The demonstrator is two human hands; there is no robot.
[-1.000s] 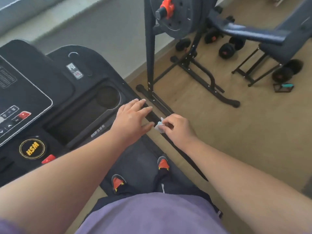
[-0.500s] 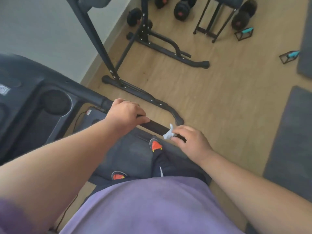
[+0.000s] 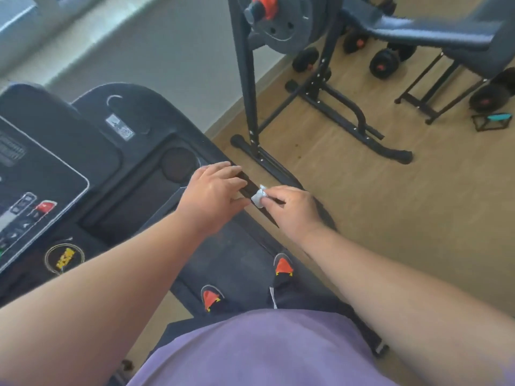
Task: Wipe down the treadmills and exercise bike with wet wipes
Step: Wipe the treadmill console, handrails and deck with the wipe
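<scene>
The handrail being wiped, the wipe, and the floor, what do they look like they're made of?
Handrail: black, matte, likely foam or rubber grip; blur leaves it open.
Wipe: white crumpled nonwoven cloth, bunched in the right hand.
Floor: light wood-look planks with faint seams, laminate or wood.

Floor [image 3: 390, 218]: light wood boards.
Rack [image 3: 248, 79]: black steel frame standing on the floor, near the wall.
Weight plate [image 3: 281, 26]: dark disc with red collar.
Dumbbells [image 3: 384, 62]: black, resting on the floor.
Wall [image 3: 167, 51]: pale grey.
</scene>
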